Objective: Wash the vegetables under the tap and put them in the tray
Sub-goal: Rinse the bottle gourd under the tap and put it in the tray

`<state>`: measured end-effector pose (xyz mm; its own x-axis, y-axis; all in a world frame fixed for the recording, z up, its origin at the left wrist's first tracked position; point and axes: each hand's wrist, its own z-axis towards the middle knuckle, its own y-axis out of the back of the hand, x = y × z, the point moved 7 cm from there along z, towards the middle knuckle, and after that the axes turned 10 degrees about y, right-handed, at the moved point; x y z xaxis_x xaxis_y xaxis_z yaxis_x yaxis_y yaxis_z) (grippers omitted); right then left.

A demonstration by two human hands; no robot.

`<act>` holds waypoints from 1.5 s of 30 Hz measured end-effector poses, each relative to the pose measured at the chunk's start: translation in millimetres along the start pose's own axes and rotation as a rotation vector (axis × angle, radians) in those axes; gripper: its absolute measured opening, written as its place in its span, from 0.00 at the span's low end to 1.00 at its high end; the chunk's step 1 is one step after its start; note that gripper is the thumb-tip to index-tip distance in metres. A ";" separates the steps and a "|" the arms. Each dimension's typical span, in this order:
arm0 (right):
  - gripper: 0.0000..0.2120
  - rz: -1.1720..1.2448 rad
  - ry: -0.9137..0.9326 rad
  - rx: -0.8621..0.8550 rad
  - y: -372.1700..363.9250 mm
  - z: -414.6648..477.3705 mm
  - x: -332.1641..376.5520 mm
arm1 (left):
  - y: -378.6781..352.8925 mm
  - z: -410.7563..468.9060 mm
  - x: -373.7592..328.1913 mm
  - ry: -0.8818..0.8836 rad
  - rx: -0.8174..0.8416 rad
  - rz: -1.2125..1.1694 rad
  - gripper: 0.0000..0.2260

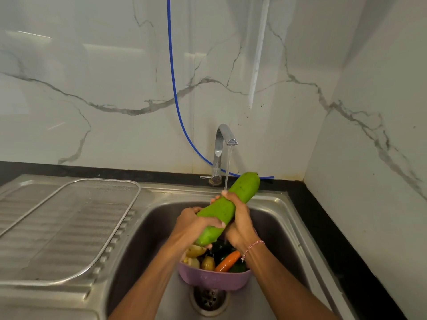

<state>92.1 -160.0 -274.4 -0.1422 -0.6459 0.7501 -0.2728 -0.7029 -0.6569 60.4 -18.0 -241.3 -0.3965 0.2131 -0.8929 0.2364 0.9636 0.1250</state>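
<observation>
Head view: the mesh tray lies well left of my fingers. The long green gourd slants up into the stream from the tap. My left hand and right hand both curl round its lower half.

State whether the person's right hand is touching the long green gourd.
Touching. The head view shows the right hand wrapped around the middle of the gourd, fingers curled over it.
</observation>
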 end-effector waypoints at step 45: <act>0.23 -0.204 -0.003 -0.115 -5.9 -15.6 -1.1 | 4.6 10.2 -3.0 -0.268 -0.284 0.333 0.28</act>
<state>79.0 -150.5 -270.2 -0.0697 -0.4948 0.8662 -0.4026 -0.7805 -0.4782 71.7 -15.9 -242.4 -0.0910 0.5032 -0.8594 0.0459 0.8641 0.5011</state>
